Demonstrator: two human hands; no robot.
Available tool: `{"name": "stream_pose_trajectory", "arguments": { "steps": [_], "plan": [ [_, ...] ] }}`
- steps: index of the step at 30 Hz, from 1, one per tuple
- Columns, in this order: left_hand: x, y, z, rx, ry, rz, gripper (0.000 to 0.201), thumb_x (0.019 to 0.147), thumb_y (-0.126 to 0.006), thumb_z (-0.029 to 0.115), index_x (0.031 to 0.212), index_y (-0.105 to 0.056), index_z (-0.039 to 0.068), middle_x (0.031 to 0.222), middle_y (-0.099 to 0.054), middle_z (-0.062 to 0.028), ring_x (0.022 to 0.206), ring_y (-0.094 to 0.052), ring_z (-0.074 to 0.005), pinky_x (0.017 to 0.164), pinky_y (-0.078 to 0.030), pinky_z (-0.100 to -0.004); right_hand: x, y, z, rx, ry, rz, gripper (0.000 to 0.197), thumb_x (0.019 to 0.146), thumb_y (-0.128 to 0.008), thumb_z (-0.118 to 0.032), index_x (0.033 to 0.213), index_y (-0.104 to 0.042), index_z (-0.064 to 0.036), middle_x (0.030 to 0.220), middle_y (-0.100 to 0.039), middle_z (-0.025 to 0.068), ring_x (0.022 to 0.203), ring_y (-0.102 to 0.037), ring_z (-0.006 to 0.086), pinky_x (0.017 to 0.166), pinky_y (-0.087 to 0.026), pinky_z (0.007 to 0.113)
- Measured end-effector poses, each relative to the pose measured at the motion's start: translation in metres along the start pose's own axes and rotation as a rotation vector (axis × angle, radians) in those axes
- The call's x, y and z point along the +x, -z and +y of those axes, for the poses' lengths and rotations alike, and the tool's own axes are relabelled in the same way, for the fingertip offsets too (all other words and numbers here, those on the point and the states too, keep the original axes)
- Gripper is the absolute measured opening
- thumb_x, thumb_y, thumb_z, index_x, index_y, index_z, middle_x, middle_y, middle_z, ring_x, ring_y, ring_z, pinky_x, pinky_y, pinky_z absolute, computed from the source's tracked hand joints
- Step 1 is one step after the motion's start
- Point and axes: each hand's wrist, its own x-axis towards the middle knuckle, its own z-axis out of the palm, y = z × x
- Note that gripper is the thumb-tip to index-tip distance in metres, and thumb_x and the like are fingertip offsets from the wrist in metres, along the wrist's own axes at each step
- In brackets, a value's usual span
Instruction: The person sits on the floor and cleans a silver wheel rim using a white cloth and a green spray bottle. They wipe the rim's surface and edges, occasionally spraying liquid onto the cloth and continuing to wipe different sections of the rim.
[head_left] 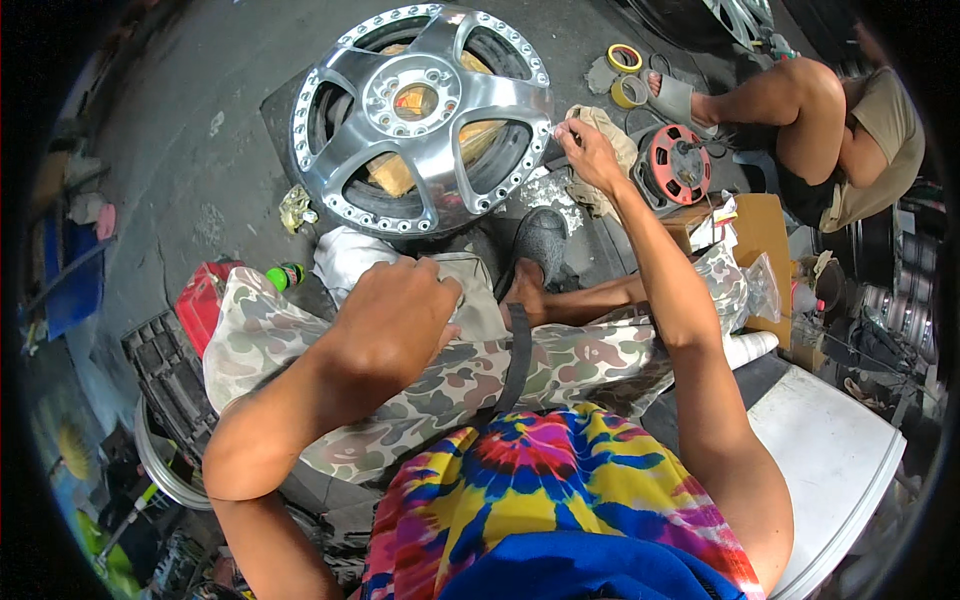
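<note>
Here, floor (190,110) spreads left; the right hand (590,155) pinches narrowly at the right edge of one five-spoke wheel (425,125); the left hand's (395,320) grip is unclear.

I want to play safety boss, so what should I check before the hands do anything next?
1. Wheel lying face up: ok.
2. Right hand at the wheel's edge: ok.
3. Something pinched in its fingers: cannot tell, too small to see.
4. Left hand away from the wheel: ok, it is curled above the lap.
5. Gloves on: not ok, both hands are bare.
6. Red reel apart from the wheel: ok.
</note>
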Motion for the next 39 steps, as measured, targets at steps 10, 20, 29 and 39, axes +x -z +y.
{"name": "stream_pose_trajectory", "arguments": {
  "steps": [10,20,29,39],
  "plan": [
    [-0.009,-0.015,-0.011,-0.008,-0.137,0.209,0.026,0.087,-0.078,0.015,0.104,-0.064,0.003,0.102,-0.06,-0.0166,0.098,-0.06,-0.0368,0.083,-0.047,-0.0477,-0.006,0.0,-0.013,-0.136,0.006,0.043,0.031,0.103,-0.062,-0.034,0.109,-0.071,-0.0052,0.091,-0.072,0.0197,0.087,-0.07,0.0361,0.08,-0.052,0.045],
    [-0.012,-0.012,-0.011,-0.038,-0.095,0.145,0.032,0.09,-0.078,0.022,0.115,-0.066,0.006,0.109,-0.061,-0.0133,0.107,-0.061,-0.0357,0.091,-0.05,-0.0478,-0.007,-0.003,-0.012,-0.101,-0.027,0.087,0.03,0.102,-0.061,-0.032,0.105,-0.07,-0.0043,0.088,-0.071,0.0195,0.087,-0.069,0.038,0.08,-0.052,0.046],
    [-0.007,-0.008,-0.009,-0.039,-0.023,0.064,0.028,0.089,-0.078,0.019,0.109,-0.065,0.005,0.105,-0.061,-0.0148,0.103,-0.061,-0.0364,0.087,-0.049,-0.048,-0.035,-0.02,-0.015,0.006,-0.021,0.027,0.026,0.102,-0.061,-0.027,0.106,-0.072,-0.0045,0.096,-0.074,0.0221,0.094,-0.071,0.0431,0.082,-0.053,0.049],
    [-0.012,-0.026,-0.022,-0.119,-0.244,0.343,0.024,0.084,-0.076,0.008,0.099,-0.058,0.003,0.095,-0.055,-0.0159,0.089,-0.056,-0.0374,0.077,-0.044,-0.0487,-0.049,-0.031,-0.02,0.007,0.065,0.077,0.024,0.104,-0.06,-0.023,0.1,-0.067,-0.0002,0.078,-0.065,0.0145,0.071,-0.061,0.0236,0.07,-0.05,0.039]
  ]
}}
